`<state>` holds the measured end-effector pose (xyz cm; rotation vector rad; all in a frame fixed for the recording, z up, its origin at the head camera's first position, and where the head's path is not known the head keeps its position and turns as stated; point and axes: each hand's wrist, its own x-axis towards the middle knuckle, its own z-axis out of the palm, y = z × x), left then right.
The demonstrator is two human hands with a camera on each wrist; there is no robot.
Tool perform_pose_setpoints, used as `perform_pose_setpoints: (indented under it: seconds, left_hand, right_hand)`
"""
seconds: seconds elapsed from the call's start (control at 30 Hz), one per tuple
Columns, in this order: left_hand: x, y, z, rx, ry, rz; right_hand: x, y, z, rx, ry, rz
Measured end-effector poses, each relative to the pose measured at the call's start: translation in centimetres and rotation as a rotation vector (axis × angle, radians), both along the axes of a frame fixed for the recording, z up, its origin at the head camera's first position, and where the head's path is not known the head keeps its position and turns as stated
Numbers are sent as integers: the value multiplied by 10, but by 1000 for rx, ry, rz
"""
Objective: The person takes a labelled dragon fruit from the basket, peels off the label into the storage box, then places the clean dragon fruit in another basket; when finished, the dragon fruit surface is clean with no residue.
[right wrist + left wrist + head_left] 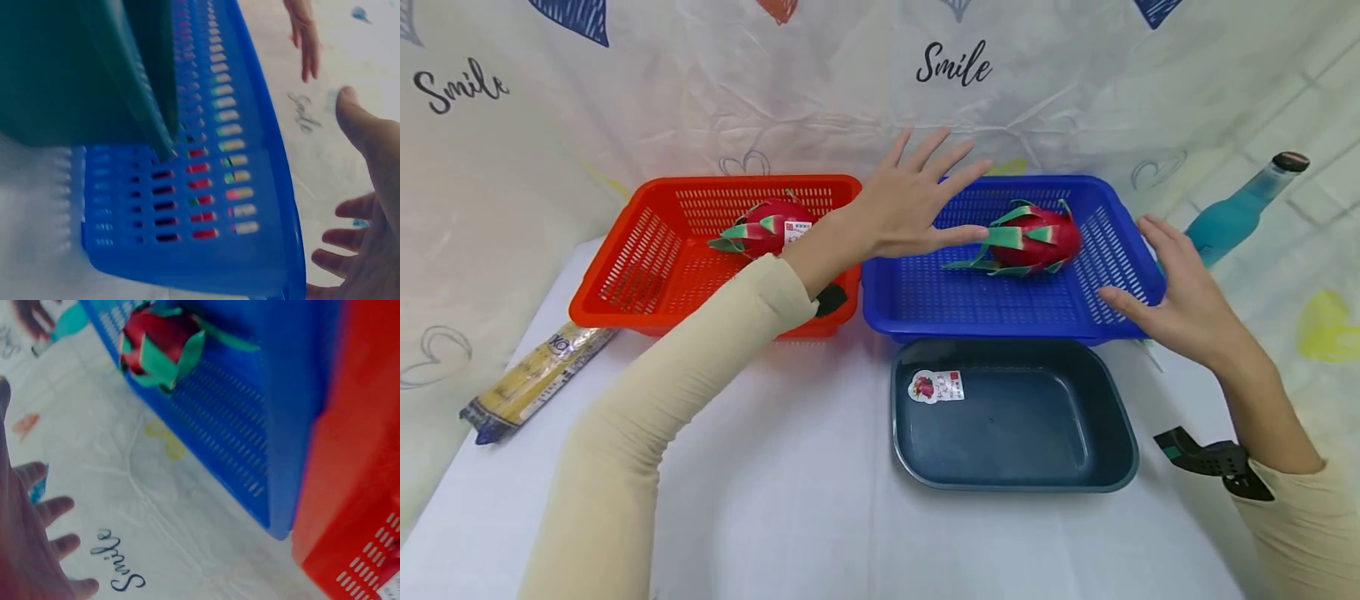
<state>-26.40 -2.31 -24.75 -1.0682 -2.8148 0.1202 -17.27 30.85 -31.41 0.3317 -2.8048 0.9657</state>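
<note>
My left hand [904, 200], fingers spread straight, is raised over the place where the red basket [625, 321] and the blue basket [992, 321] meet. It holds nothing. Beyond its thumb, a dragon fruit [1047, 237] with green scales lies in the blue basket. Another dragon fruit [767, 229], bearing a white label, sits in the red basket, partly behind my left forearm. My right hand [1187, 292] is at the blue basket's right end, thumb and fingers apart and relaxed, with nothing in it. In the right wrist view its fingers [340, 240] appear beside the basket's rim.
A dark green tub [1000, 479] with a dragon fruit sticker [936, 387] inside stands in front of the blue basket. At the far right is a bottle of blue liquid [1232, 221]. A yellow packet [546, 375] lies left of the red basket.
</note>
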Motion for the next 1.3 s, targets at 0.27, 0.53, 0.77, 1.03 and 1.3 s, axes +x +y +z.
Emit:
perform_pose_setpoints:
  seconds: [0.27, 0.53, 0.77, 1.03, 1.3]
  left_hand:
    - [32, -30, -26, 65, -78, 109]
    - [52, -73, -46, 90, -132, 205]
    - [65, -105, -57, 151, -143, 277]
    - [80, -137, -65, 204, -139, 348]
    - [87, -167, -71, 262, -159, 415]
  right_hand:
    - [1, -21, 3, 123, 46, 32]
    - [-5, -48, 16, 300, 86, 134]
    - [-16, -75, 31, 367, 134, 248]
    - [-28, -108, 37, 445, 152, 347]
    - [-37, -138, 39, 467, 128, 394]
